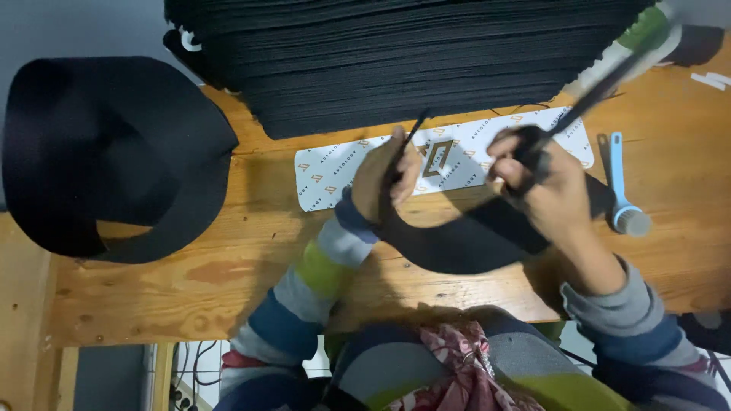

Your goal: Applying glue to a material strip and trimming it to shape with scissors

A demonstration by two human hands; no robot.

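1. So, the left hand (386, 176) pinches one end of a curved black fabric strip (457, 242), fingers clamped on the edge. It looks like it's holding the strip taut so it can be worked on.
2. The right hand (544, 186) is clenched around the dark handles of a long scissor-like tool (601, 87), blades pointing up and away. The tool is blurry, so I can't tell exactly what it is. The strip's other end runs under this hand.
3. The strip sags in a loop between both hands, just above the wooden table (228, 281). It looks soft and matte, probably felt or foam-backed cloth.
4. Under the hands lies a white patterned template sheet (335, 171), flat on the wood.
5. A tall stack of black fabric pieces (411, 61) sits behind it, within easy reach.
6. A big floppy black fabric piece (106, 152) hangs over the table's left end, and a light blue brush-like tool (620, 190) lies to the right.
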